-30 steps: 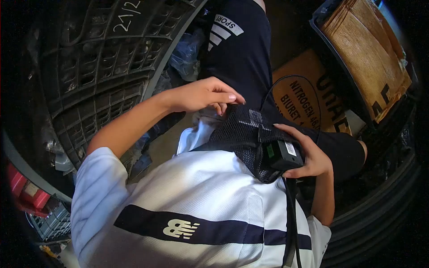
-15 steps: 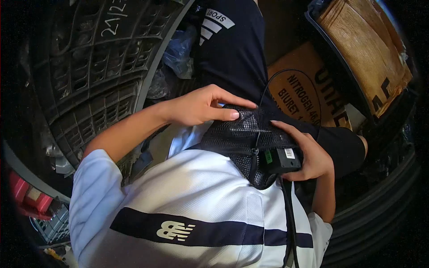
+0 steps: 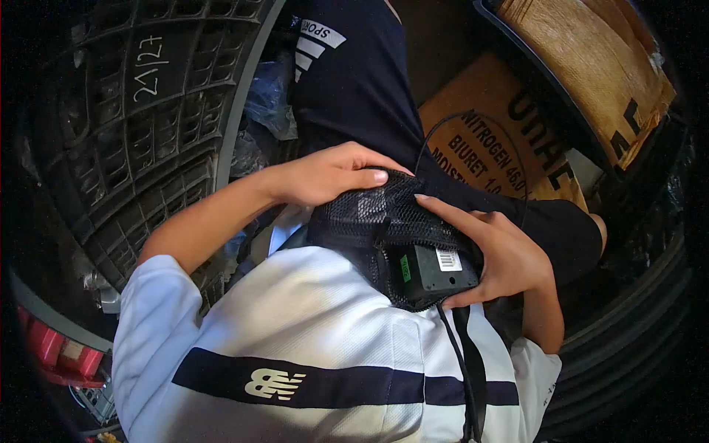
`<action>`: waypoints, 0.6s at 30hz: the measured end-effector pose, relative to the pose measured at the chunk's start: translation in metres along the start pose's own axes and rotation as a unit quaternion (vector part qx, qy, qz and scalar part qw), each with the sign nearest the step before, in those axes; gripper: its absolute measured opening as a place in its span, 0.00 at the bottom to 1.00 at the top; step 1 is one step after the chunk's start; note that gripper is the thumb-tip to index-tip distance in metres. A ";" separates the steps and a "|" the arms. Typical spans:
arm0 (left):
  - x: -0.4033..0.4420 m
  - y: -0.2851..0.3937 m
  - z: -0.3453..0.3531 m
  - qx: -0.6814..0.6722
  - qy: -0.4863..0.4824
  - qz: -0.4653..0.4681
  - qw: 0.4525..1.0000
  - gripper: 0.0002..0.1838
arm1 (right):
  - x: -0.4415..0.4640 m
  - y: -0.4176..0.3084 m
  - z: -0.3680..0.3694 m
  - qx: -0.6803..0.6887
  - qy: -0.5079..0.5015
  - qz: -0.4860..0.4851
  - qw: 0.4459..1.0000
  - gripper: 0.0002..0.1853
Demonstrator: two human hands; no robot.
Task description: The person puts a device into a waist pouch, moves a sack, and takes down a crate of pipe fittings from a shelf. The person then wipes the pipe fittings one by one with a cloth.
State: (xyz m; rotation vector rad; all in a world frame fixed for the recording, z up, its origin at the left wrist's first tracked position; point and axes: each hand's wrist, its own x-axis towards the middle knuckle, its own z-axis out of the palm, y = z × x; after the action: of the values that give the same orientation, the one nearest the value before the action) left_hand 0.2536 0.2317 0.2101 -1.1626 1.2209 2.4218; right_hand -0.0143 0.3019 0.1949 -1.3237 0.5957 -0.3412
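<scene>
A black mesh pouch (image 3: 358, 221) lies against my lap and the front of my white shirt. Its zipped side gapes, and a black box (image 3: 436, 279) with a white barcode label and a small green sticker shows in the gap. My left hand (image 3: 332, 176) grips the pouch's upper left edge, thumb on top of the mesh. My right hand (image 3: 513, 255) curves round the right side of the pouch and box, index finger along the mesh and thumb beneath. A thin black cable (image 3: 473, 114) loops beyond the pouch.
On the left stands a large black plastic crate (image 3: 173, 92) with "21/27" written on it. Brown printed sacking (image 3: 480, 136) lies beyond my lap, and more hangs over a dark bin edge (image 3: 546, 70). Blue plastic film (image 3: 269, 100) sits by my leg. Ribbed black material (image 3: 628, 325) is at right.
The pouch has shifted slightly left in view and its opening shows more of the black box and barcode. My right index finger has moved further over the mesh. The surroundings shift left too.
</scene>
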 end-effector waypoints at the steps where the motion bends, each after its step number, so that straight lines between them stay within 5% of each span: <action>1: 0.004 -0.001 -0.004 0.008 -0.016 -0.001 1.000 0.20 | 0.002 0.002 0.001 0.002 -0.004 -0.004 1.000 0.57; 4: 0.016 0.002 -0.010 -0.005 -0.064 -0.031 0.997 0.20 | 0.005 0.008 0.005 0.004 0.019 -0.034 0.999 0.56; 7: 0.022 -0.010 -0.007 0.257 0.014 0.080 0.963 0.19 | 0.007 0.008 0.003 -0.005 0.039 -0.024 0.999 0.54; 10: 0.015 -0.005 -0.001 0.331 0.076 0.071 0.938 0.17 | 0.008 0.018 -0.002 0.055 0.027 0.024 0.998 0.51; 15: 0.001 -0.002 0.001 0.430 0.156 0.077 0.886 0.16 | 0.020 0.015 0.006 -0.091 0.058 0.022 0.994 0.45; 18: -0.002 -0.016 0.006 0.448 0.239 0.190 0.840 0.17 | 0.023 0.016 0.013 -0.081 0.101 -0.001 0.992 0.40</action>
State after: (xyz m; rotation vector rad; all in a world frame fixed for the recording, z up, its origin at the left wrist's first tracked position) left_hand 0.2588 0.2467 0.2043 -1.2663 2.5392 1.3372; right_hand 0.0101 0.3034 0.1760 -1.4549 0.8060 -0.4400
